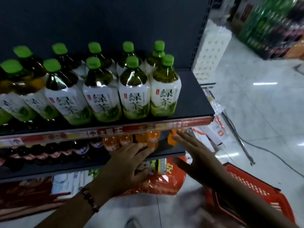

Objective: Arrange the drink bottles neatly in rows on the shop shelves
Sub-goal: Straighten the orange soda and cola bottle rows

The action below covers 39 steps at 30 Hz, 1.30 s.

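Observation:
Green tea bottles with green caps stand in two rows on the upper shelf. On the shelf below, orange drink bottles stand beside dark cola bottles. My left hand lies flat in front of the orange bottles, its straight fingers reaching to the base of one. My right hand is spread open to the right, fingertips touching a lone orange bottle at the row's end. Neither hand grips anything.
A red shopping basket sits on the tiled floor at lower right. A red plastic bag lies under the lower shelf. Boxes and packets are stacked past the shelf's right end. A cable runs across the floor.

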{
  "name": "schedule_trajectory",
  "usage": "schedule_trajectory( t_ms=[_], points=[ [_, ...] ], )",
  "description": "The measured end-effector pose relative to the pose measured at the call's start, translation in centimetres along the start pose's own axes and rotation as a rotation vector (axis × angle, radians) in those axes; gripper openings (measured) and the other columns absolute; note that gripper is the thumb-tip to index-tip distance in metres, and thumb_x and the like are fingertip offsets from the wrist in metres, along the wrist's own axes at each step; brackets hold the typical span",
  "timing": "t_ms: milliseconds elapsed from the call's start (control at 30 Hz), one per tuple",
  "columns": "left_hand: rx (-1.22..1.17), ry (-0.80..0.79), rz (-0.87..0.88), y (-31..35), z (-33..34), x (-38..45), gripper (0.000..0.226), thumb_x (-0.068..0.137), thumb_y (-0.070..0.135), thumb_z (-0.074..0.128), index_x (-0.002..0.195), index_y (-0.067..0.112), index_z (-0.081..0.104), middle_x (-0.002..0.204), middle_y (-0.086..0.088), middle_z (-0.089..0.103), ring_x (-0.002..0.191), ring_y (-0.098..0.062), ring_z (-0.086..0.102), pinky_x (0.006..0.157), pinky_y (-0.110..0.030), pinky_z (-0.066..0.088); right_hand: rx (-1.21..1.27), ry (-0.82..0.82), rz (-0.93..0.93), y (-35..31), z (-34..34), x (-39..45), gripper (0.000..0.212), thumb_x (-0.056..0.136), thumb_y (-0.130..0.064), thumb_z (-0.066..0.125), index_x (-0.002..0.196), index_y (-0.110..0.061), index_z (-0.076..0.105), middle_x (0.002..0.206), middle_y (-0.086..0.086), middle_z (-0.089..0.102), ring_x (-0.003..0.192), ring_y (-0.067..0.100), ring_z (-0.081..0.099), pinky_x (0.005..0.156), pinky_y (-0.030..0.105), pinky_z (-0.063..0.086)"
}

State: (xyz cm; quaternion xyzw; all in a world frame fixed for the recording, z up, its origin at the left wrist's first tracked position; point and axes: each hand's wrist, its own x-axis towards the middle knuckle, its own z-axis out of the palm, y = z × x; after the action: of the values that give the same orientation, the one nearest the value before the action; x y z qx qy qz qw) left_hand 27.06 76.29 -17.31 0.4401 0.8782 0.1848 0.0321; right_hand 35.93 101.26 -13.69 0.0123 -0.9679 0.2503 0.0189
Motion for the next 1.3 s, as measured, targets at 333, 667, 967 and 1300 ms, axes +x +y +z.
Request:
schedule_trajectory(
  t_ms=[333, 667, 967, 1300],
  points=[
    [-0.378, -0.102, -0.58, -6.1, 19.2, 5.0, 0.072, 0.092, 0.061, 0.05, 0.152, 0.046, 0.013, 0.16, 0.008, 0.021, 0.141, -0.023, 0.033, 0.105, -0.03, 0.034, 0.19, -0.011, 0.316, 14.5, 17.6, 1.5, 0.077, 0.087, -0.038, 0.068, 0.151, -0.034, 0.026, 0.159, -0.006, 0.025, 0.13, 0.008, 0.044, 0.104, 0.027, 0.042],
    [-0.695, 0.37, -0.568, -14.9, 37.3, 11.7, 0.051, 0.08, 0.048, 0.075, 0.123, 0.027, 0.055, 0.118, 0.008, 0.062, 0.109, -0.013, 0.059, 0.089, -0.03, 0.045, 0.597, 0.458, 0.387, 26.3, 31.9, 10.2, 0.092, 0.078, -0.035, 0.08, 0.15, -0.037, 0.022, 0.14, -0.017, 0.041, 0.125, 0.002, 0.039, 0.1, 0.032, 0.039],
    [-0.5, 0.633, -0.546, -16.8, 42.5, 15.2, 0.077, 0.071, 0.071, 0.065, 0.131, 0.025, 0.052, 0.122, 0.001, 0.054, 0.104, -0.024, 0.059, 0.084, -0.036, 0.05, 0.548, 0.639, 0.379, 31.6, 36.8, 15.0, 0.069, 0.074, -0.036, 0.081, 0.129, -0.036, 0.04, 0.128, -0.006, 0.054, 0.121, 0.021, 0.053, 0.097, 0.04, 0.046],
    [-0.553, 0.628, -0.367, -14.1, 43.9, 16.3, 0.044, 0.075, 0.063, 0.07, 0.112, 0.046, 0.054, 0.103, 0.023, 0.063, 0.091, 0.01, 0.057, 0.071, -0.013, 0.042, 0.495, 0.671, 0.345, 32.3, 37.4, 13.2, 0.102, 0.065, -0.05, 0.084, 0.146, -0.024, 0.027, 0.142, -0.001, 0.033, 0.13, 0.017, 0.038, 0.101, 0.038, 0.042]
  ],
)
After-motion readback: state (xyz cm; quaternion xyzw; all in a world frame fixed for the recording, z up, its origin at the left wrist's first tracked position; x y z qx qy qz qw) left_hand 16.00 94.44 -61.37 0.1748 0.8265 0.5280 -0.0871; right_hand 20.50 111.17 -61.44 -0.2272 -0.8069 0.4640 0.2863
